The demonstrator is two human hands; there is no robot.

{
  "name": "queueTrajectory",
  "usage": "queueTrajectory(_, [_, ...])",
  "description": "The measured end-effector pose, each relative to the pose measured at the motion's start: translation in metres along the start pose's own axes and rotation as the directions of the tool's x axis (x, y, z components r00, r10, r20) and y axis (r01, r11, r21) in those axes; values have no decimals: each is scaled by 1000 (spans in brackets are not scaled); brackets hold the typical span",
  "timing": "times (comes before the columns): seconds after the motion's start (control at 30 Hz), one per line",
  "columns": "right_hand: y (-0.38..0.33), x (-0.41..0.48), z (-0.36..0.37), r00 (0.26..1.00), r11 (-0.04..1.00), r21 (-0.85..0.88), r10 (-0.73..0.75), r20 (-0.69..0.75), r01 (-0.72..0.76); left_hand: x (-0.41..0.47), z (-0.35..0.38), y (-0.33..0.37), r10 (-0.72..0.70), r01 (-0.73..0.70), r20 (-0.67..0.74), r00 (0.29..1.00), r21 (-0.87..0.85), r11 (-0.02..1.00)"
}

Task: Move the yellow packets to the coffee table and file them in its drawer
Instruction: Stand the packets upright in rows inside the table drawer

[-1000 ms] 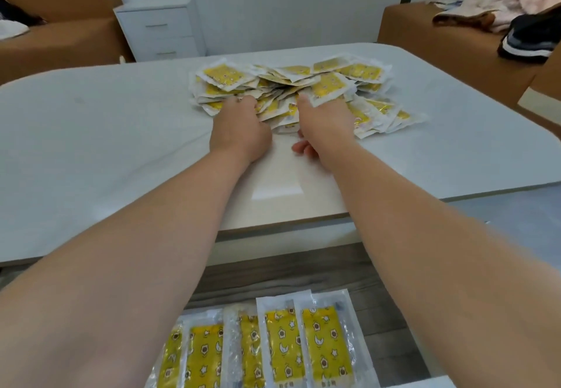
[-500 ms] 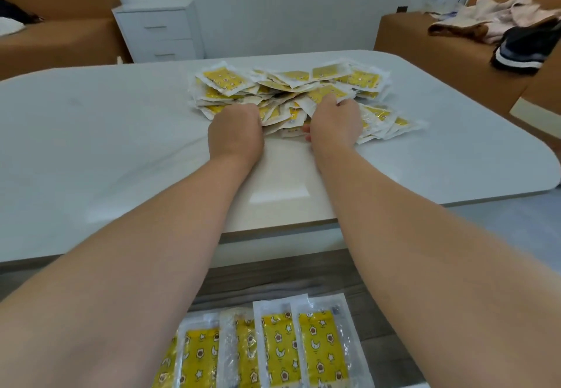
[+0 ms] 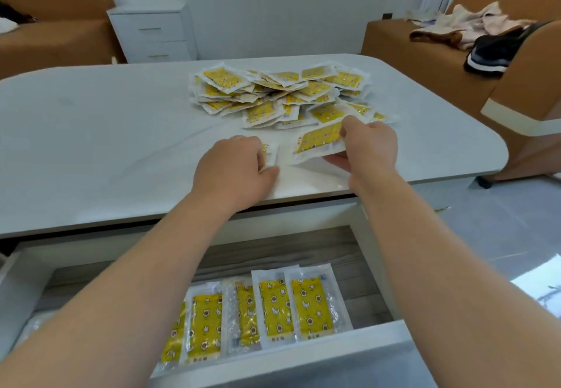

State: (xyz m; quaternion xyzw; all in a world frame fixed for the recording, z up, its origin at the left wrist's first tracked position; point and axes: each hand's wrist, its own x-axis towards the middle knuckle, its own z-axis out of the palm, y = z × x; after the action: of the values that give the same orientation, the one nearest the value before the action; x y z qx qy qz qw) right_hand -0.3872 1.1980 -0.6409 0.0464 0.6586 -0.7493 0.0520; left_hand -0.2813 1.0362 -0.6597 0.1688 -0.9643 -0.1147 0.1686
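Note:
A heap of yellow packets (image 3: 279,93) lies on the white coffee table (image 3: 91,151), toward its far middle. My right hand (image 3: 368,144) pinches one yellow packet (image 3: 318,141) by its right end, lifted just off the tabletop near the front of the heap. My left hand (image 3: 233,169) rests curled on the table over another packet (image 3: 268,152), whose white edge sticks out past the fingers. Below the table's front edge the drawer (image 3: 303,354) stands pulled out, with several yellow packets (image 3: 258,308) laid side by side in a row inside it.
A white chest of drawers (image 3: 154,35) stands against the far wall. Brown sofas sit at the left (image 3: 51,41) and at the right (image 3: 425,50), the right one with clothes (image 3: 473,32) piled on it. Grey floor (image 3: 501,229) lies to the right.
Both hands have drawn back from the heap toward the table's front edge, each bringing a packet along. The right hand's packet is now raised off the surface.

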Motion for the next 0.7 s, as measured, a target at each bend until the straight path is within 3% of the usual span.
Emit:
queueTrajectory(0.17, [2, -19, -17, 999, 973, -226, -46, 14, 48, -24, -8, 1, 2, -5, -43, 999, -56, 998])
queueTrajectory(0.3, [4, -32, -22, 996, 931, -357, -45, 73, 68, -28, -7, -10, -48, 55, 48, 998, -149, 987])
queueTrajectory(0.43, [10, -34, -28, 997, 936, -350, -6, 81, 35, -27, -10, -13, -127, 161, 178, 976, -193, 968])
queueTrajectory(0.7, [23, -26, -44, 991, 904, -415, -132, -30, 108, -27, -9, -9, -179, 186, 52, 982, -363, 913])
